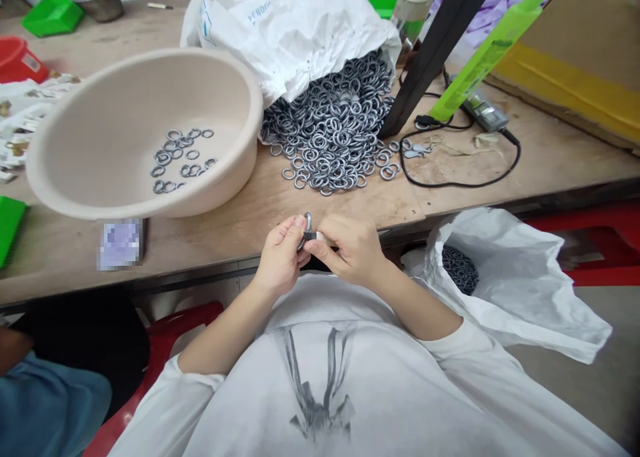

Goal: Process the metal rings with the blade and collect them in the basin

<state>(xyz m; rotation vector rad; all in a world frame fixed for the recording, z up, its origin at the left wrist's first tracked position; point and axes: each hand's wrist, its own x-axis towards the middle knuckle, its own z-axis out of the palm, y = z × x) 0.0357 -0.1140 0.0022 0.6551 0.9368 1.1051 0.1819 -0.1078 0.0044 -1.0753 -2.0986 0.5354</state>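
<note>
Just beyond my lap, at the table's front edge, my left hand (284, 252) pinches a grey ring (307, 221) between thumb and fingertips. My right hand (351, 249) is closed on a small tool with a flat dark tip (311, 235) and a whitish part behind it. That tip touches or crosses the ring; most of the tool is hidden in my fingers. Past my hands lies a heap of similar grey rings (330, 137), spilling from a white sack (300, 30). Several more rings (175, 144) lie in a large beige basin (65, 170) to the left.
Under the table on the right, an open white bag (520, 297) holds more rings. A black post (430, 57), a green strip (490, 54) and a black cable (465, 185) stand or lie behind. A blurred purple packet (120, 244) sits before the basin. Someone's blue-clad leg (55, 397) is at lower left.
</note>
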